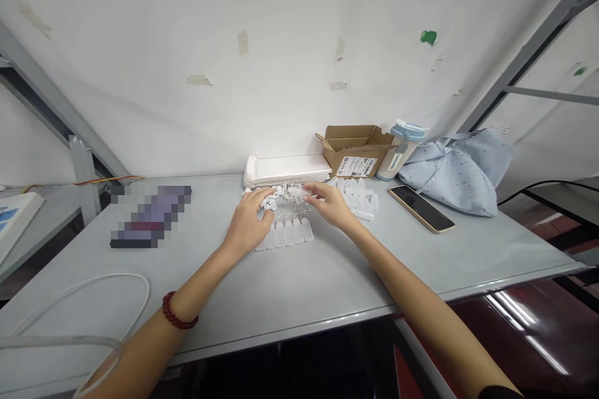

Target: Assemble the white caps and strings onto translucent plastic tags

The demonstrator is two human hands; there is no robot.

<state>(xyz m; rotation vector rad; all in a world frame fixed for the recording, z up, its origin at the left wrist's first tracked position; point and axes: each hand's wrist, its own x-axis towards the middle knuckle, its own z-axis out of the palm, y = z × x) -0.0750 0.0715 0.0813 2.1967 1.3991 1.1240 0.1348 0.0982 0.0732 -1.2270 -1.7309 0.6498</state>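
Observation:
My right hand (331, 204) pinches a small clear plastic sleeve (297, 192) between thumb and fingers. To its left, my left hand (249, 219) curves over a pile of small white round pieces (270, 202), its thumb apart from the fingers; I see nothing held in it. Below the hands lies a row of several translucent plastic sleeves (290, 232) with thin white strings at their upper ends, partly covered by my left hand. More loose translucent sleeves (362, 198) are heaped just right of my right hand. White strings (294, 190) are bunched between the hands.
Behind the hands lies a stack of flat white trays (290, 168), beside an open cardboard box (358, 153). Rightward stand a lidded cup (397, 153), a blue cloth bag (461, 171) and a phone (421, 209). A blurred-out item (152, 217) and a pale cable (140, 299) are at left.

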